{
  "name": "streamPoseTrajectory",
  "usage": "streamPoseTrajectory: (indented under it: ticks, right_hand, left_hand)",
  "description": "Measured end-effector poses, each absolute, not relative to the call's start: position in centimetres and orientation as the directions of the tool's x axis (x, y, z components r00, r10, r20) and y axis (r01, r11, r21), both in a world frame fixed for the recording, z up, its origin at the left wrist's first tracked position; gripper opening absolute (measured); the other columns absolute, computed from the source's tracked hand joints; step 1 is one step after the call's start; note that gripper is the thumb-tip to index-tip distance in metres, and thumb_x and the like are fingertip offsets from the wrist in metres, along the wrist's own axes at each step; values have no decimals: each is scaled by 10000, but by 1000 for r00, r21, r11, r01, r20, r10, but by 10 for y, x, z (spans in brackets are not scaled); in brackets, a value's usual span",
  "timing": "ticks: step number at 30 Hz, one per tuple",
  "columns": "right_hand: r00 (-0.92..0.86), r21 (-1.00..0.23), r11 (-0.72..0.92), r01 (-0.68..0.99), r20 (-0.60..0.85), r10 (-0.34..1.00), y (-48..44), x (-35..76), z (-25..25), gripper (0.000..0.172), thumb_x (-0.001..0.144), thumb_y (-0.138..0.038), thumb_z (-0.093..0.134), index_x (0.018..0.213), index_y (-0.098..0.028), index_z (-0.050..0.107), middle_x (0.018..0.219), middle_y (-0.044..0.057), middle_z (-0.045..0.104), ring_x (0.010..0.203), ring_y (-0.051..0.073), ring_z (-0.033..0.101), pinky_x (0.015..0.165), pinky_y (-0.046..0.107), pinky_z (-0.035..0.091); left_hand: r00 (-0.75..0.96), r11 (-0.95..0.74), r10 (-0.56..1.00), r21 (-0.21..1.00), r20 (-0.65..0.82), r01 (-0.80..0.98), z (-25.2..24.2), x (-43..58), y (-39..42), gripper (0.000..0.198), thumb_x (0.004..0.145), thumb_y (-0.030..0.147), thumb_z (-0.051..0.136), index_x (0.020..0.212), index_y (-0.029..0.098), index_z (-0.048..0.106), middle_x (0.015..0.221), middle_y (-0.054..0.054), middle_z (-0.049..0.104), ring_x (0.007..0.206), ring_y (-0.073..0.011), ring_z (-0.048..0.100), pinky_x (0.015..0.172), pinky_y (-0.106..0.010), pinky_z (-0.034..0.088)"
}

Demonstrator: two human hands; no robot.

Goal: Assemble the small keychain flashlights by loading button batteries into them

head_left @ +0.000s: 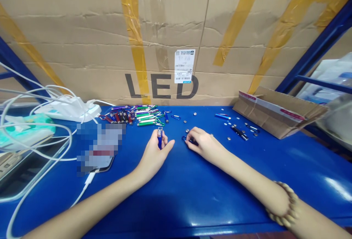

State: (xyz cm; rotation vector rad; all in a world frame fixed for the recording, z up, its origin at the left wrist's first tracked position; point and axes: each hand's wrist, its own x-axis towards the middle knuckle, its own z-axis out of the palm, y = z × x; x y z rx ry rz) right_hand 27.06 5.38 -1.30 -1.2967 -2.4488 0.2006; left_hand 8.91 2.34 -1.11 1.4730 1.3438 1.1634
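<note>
My left hand (150, 154) is closed around a small blue flashlight (160, 140), its silver end pointing up. To the right, my right hand (205, 143) pinches a small blue carabiner clip (184, 138) just above the table; my fingers hide part of it. Small silver button cells (187, 131) lie near and beyond my right hand. Behind my left hand is a group of small flashlights (145, 116) in green, silver, red, black and purple, some with clips. A loose blue carabiner (176, 116) lies beside them.
Right of my hands lie a black flashlight (239, 132), a blue tube (222, 116) and scattered cells. An open cardboard box (277, 112) stands at the right. Left are a phone (106, 165), white cables (87, 180) and a power strip (68, 108). A large carton (104, 48) closes off the back.
</note>
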Motion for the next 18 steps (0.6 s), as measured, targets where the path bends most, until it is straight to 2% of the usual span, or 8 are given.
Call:
streamPoseTrajectory:
  ticks: [3, 5, 10, 13, 16, 18]
  right_hand:
    - [-402, -443, 460, 769, 224, 888, 55, 271, -11, 118, 813, -205, 507, 788, -137, 600, 786, 75, 636, 663, 158, 591, 609, 276, 466]
    - [-348, -575, 387, 721, 183, 919, 55, 271, -9, 83, 755, -189, 545, 750, -143, 614, 716, 51, 651, 619, 139, 592, 601, 261, 468]
    - [-381, -907, 135, 398, -29, 924, 51, 268, -1, 91, 666, -206, 606, 709, -128, 626, 609, 19, 645, 574, 115, 609, 573, 224, 481]
    - [-454, -965, 18, 260, -105, 885, 47, 265, 3, 177, 658, -270, 646, 741, -115, 628, 597, 12, 640, 544, 105, 611, 506, 195, 450]
    - [-490, -973, -7, 231, -122, 863, 42, 262, 5, 213, 634, -286, 682, 746, -109, 640, 600, 7, 635, 524, 91, 592, 510, 194, 448]
    - [-498, -975, -1, 222, -114, 859, 40, 260, 5, 229, 625, -293, 695, 750, -107, 652, 604, 6, 632, 521, 87, 577, 541, 211, 465]
  left_hand:
    - [47, -125, 992, 964, 117, 236, -14, 88, 24, 216, 750, 246, 565, 782, 197, 358, 721, 60, 429, 606, -82, 406, 631, -240, 368]
    - [68, -130, 991, 966, 117, 224, -16, 87, 25, 210, 767, 270, 550, 791, 200, 354, 753, 50, 455, 614, -82, 420, 644, -244, 375]
    - [115, -135, 988, 954, 107, 269, -18, 85, 25, 207, 823, 363, 489, 783, 206, 360, 718, 45, 485, 585, -92, 433, 592, -242, 372]
    - [181, -94, 982, 970, 53, 225, -14, 87, 23, 253, 844, 409, 452, 747, 213, 325, 599, 72, 462, 496, -83, 411, 507, -219, 347]
    - [233, -40, 972, 986, 1, 163, -10, 89, 19, 281, 846, 433, 440, 733, 218, 299, 528, 97, 423, 432, -69, 379, 447, -195, 314]
    - [245, -56, 969, 987, 18, 149, -9, 90, 18, 280, 829, 414, 479, 732, 218, 305, 536, 103, 390, 430, -63, 377, 439, -189, 310]
